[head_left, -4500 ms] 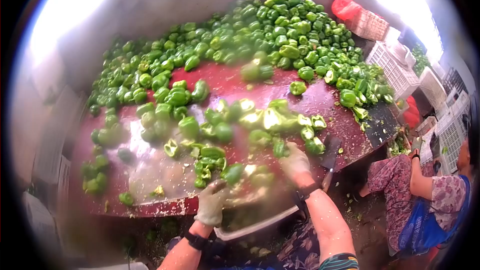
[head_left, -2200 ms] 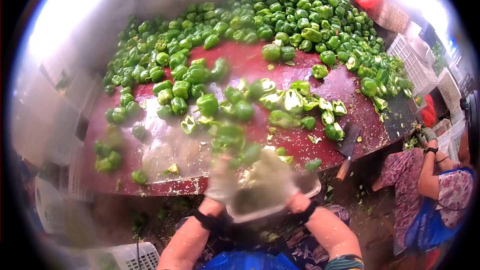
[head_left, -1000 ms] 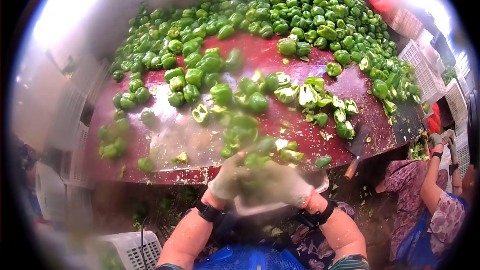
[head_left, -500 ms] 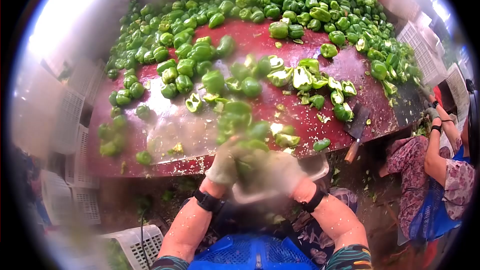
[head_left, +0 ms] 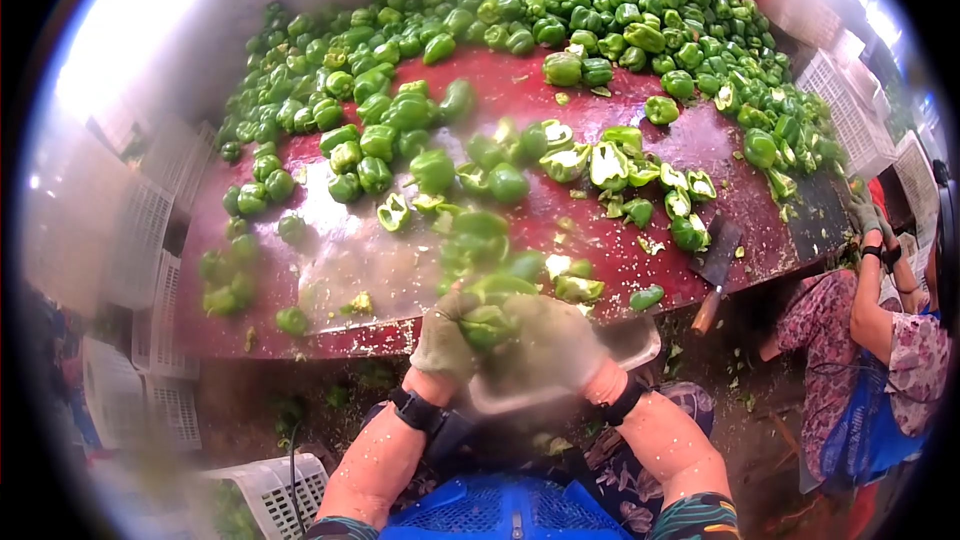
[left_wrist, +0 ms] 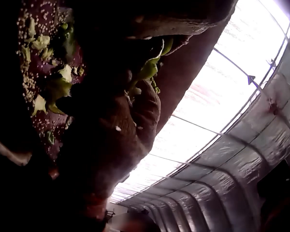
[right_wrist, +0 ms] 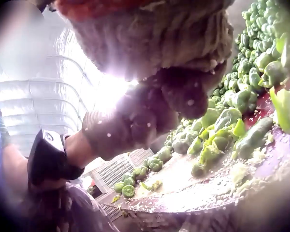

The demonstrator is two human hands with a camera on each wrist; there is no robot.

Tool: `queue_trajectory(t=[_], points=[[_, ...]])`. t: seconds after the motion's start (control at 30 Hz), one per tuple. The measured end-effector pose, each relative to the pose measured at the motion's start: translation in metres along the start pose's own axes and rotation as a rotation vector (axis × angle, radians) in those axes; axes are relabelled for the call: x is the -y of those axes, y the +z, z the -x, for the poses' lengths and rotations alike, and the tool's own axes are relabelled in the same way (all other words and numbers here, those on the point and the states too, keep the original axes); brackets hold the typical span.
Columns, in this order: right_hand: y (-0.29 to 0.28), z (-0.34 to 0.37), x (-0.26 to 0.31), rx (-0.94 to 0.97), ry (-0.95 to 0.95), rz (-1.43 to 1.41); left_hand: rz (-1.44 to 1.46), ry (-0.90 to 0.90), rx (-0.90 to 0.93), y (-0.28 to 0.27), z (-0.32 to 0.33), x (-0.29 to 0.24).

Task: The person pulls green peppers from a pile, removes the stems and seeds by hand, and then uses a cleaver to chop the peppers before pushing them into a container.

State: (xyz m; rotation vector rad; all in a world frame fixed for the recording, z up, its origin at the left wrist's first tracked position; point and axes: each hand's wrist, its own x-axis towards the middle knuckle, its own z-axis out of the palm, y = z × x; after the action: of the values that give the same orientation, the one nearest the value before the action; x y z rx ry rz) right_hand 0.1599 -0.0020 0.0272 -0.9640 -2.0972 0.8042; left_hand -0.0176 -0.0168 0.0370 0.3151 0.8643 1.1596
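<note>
Both hands wear pale gloves and meet at the table's front edge, over a white tray (head_left: pixel 640 345). My left hand (head_left: pixel 443 340) grips a green bell pepper (head_left: pixel 487 326), its fingers curled round it. In the left wrist view a torn green piece (left_wrist: pixel 149 68) shows between the two hands. My right hand (head_left: pixel 560 345) is close against the pepper's other side, blurred in the head view. From the right wrist, the right glove (right_wrist: pixel 154 41) hangs over the left hand (right_wrist: pixel 130 118), its fingertips in shadow; I cannot tell how they lie on the pepper.
Whole green peppers (head_left: pixel 640 0) heap at the back of the red table (head_left: pixel 470 75). Cut halves (head_left: pixel 608 166) lie mid-table, with seeds scattered about. A wooden-handled cleaver (head_left: pixel 716 252) overhangs the front right edge. Another person (head_left: pixel 885 330) sits at right; a white crate (head_left: pixel 265 490) stands low left.
The hands were apart 4.5 s ago, the right one among cut peppers on the table. They have since come together over the tray; in the last second the pepper shows more clearly between them.
</note>
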Motion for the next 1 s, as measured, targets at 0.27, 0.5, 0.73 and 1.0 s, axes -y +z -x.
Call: queue_trajectory(t=[0.27,0.5,0.73,1.0], points=[[-0.028,-0.003,0.006,-0.116,0.631,-0.652,-0.306,0.215,-0.017,0.007,0.006,-0.009],[-0.018,-0.008,0.019,-0.103,0.676,-0.402,-0.682,0.471,0.115,0.035,0.018,0.012],[-0.006,-0.006,-0.006,-0.187,0.687,-0.372,-0.601,0.412,0.097,0.045,0.016,0.021],[-0.013,-0.01,0.009,-0.178,0.78,-0.882,-0.443,0.238,0.083,0.009,0.004,0.014]])
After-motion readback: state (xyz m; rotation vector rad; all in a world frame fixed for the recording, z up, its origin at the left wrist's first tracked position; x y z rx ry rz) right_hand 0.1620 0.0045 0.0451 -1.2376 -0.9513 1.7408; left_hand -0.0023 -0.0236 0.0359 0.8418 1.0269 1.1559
